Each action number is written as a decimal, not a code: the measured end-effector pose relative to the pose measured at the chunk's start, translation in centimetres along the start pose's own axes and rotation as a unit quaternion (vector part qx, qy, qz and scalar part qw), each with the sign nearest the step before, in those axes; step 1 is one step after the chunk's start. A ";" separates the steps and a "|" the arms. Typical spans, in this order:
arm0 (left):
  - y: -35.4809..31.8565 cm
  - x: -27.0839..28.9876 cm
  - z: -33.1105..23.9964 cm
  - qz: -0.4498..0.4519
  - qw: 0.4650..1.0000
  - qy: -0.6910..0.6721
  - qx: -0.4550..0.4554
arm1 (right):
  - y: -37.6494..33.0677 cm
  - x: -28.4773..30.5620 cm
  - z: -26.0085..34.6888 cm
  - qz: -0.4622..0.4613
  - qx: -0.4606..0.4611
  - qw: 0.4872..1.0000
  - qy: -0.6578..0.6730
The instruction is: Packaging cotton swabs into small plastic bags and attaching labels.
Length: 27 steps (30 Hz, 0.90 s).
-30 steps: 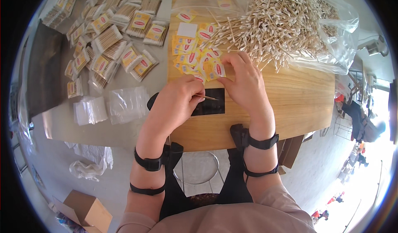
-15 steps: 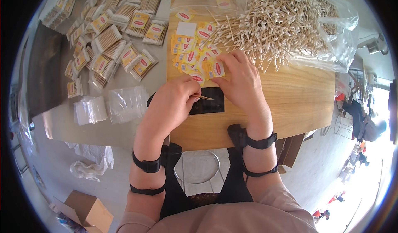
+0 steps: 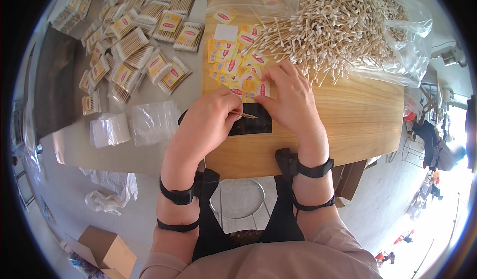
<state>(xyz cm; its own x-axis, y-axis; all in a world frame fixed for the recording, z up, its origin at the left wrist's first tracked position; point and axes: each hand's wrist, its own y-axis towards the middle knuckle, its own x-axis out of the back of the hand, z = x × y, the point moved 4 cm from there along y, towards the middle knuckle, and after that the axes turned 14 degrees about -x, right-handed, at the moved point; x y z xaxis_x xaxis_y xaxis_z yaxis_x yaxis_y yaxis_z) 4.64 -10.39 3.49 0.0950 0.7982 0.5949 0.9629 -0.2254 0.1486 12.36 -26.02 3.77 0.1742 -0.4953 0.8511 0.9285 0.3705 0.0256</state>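
Observation:
My left hand [image 3: 211,120] is closed, with a few thin wooden sticks, apparently cotton swabs [image 3: 247,115], poking out rightward from between its fingertips; the rest of them is hidden in the hand. Below the sticks lies a flat black rectangle [image 3: 256,126] on the table. My right hand [image 3: 293,100] reaches over the near right edge of a spread of small yellow cards [image 3: 226,66] with red ovals. Its thumb and fingertips pinch one yellow card [image 3: 263,88] at that edge.
A big heap of loose cotton swabs [image 3: 338,25] spills from a clear plastic bag [image 3: 420,30] at the far right. Many filled swab packets [image 3: 131,45] are piled at the far left. Nearer lie empty clear bags [image 3: 155,122]. An open cardboard box [image 3: 107,251] stands on the floor.
The yellow card at my right fingertips has shifted slightly toward me. My left hand still holds the sticks in about the same place.

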 end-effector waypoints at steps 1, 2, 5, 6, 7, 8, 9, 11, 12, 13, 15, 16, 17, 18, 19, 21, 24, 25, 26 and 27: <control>0.0 0.0 0.0 -0.004 1.000 0.000 -0.001 | 0.1 0.0 0.0 0.011 -0.011 1.000 0.001; 0.0 0.1 0.0 -0.004 1.000 0.000 -0.001 | 0.1 0.0 0.0 0.022 -0.021 1.000 0.001; 0.0 0.0 0.1 0.000 1.000 -0.001 0.001 | 0.1 0.3 0.4 0.018 -0.023 1.000 0.005; 0.0 0.0 0.1 -0.004 1.000 0.000 0.000 | 0.1 0.3 0.5 0.018 -0.023 1.000 0.006; 0.0 0.0 0.1 -0.008 1.000 0.001 -0.001 | 0.0 0.3 0.6 0.031 -0.026 0.999 0.018; 0.0 0.0 0.1 -0.008 1.000 0.001 -0.001 | 0.0 0.2 0.6 0.044 -0.028 0.998 0.031; 0.0 0.0 0.2 -0.007 1.000 -0.002 -0.004 | -0.1 0.2 0.7 0.044 -0.029 0.998 0.031; 0.1 -0.1 0.1 -0.006 1.000 -0.006 -0.005 | -0.3 0.1 0.6 0.079 -0.044 0.993 0.073; 0.1 0.0 0.1 -0.002 1.000 -0.001 0.004 | -0.4 0.2 0.7 0.080 -0.044 0.993 0.073; 0.1 0.0 0.0 0.002 1.000 0.004 0.014 | -0.5 0.3 0.8 0.106 -0.045 0.990 0.079; 0.0 0.2 0.0 0.003 1.000 0.005 0.028 | -0.7 0.3 1.1 0.134 -0.046 0.986 0.085; -0.1 0.2 0.1 0.004 0.999 0.005 0.040 | -0.9 0.4 1.2 0.142 -0.049 0.984 0.097; -0.1 0.1 0.1 0.004 0.999 0.005 0.041 | -1.0 0.3 1.3 0.149 -0.052 0.981 0.110; -0.1 0.1 0.1 -0.005 0.999 0.007 0.045 | -1.1 0.2 1.3 0.150 -0.052 0.981 0.110; -0.1 0.1 0.1 -0.014 0.999 0.008 0.049 | -1.2 0.2 1.3 0.147 -0.034 0.981 0.119; 0.1 0.0 0.0 -0.018 0.998 -0.005 0.063 | -1.3 0.1 1.5 0.145 -0.015 0.981 0.127; 0.0 0.1 0.0 -0.024 0.998 -0.010 0.062 | -1.3 0.4 2.0 0.154 0.007 0.977 0.149; 0.0 0.1 0.0 -0.026 0.999 -0.003 0.046 | -1.4 0.4 2.1 0.169 0.009 0.973 0.155; -0.1 0.1 0.2 -0.026 0.999 -0.003 0.046 | -1.5 0.4 2.2 0.184 0.011 0.969 0.162; -0.2 0.0 0.4 -0.011 0.999 0.007 0.029 | -1.5 0.6 2.3 0.184 0.011 0.970 0.161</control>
<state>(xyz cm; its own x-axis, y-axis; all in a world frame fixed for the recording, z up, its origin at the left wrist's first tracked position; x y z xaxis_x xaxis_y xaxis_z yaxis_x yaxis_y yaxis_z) 4.57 -10.16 3.17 0.0714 0.7946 0.6030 0.9778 -0.1752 0.1151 10.27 -25.07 5.47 0.5888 -0.5454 0.5965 0.7777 0.5833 -0.2343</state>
